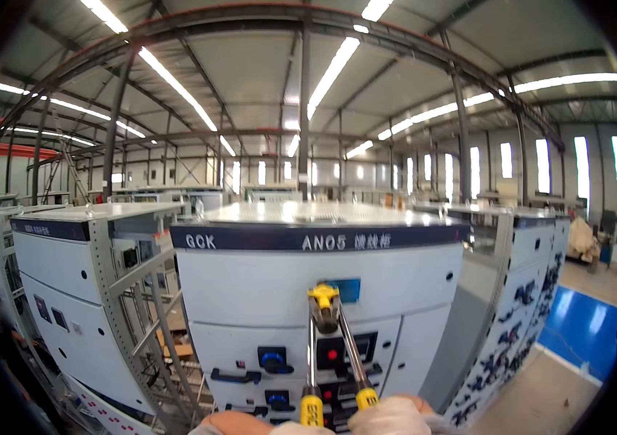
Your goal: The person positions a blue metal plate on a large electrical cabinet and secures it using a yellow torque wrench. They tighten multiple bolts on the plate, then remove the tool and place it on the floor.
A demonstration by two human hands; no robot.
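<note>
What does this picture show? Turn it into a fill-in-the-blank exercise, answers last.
The tool has ____ long handles.
Beside the right hand, the grip is mainly coloured ____.
The shiny floor patch at far right is coloured ____.
On the middle cabinet, the dark band carries lettering coloured ____.

Missing words: two; yellow; blue; white.

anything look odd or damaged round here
Nothing looks clearly spilled or damaged. Only the left cabinet stands out: its side toward the middle cabinet is a bare metal frame, though its front is panelled.
</note>
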